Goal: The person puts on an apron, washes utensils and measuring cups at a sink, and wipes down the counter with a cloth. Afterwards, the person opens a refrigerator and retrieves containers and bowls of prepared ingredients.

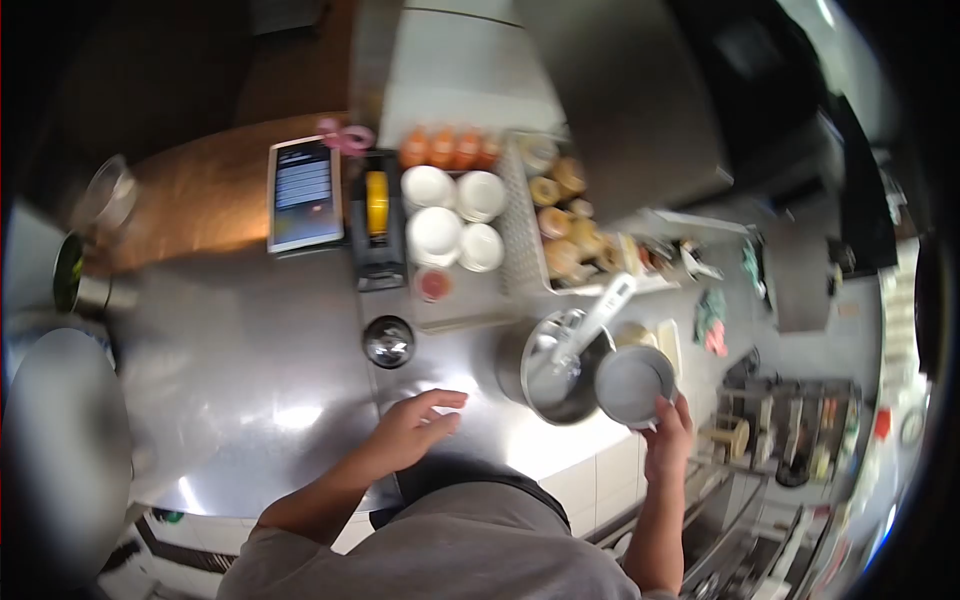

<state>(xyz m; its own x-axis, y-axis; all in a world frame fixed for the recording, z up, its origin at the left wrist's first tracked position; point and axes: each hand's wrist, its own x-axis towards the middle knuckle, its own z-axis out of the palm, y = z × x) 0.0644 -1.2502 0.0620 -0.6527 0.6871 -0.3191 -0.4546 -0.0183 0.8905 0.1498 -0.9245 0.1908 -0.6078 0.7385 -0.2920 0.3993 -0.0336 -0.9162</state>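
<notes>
My right hand grips the rim of a shallow, round grey pan, thumb and fingers closed on its near right edge. Just left of that pan stands a deep steel pot. A white long-handled tool with a small dark display leans inside the pot, its lower end blurred. My left hand hovers over the steel counter near its front edge, fingers apart and holding nothing. Beyond it sits a small shiny steel bowl.
At the back are white round containers, orange-topped bottles, a tape dispenser and a tablet. A white basket holds several jars. Metal equipment overhangs the back right. Shelving stands at the right.
</notes>
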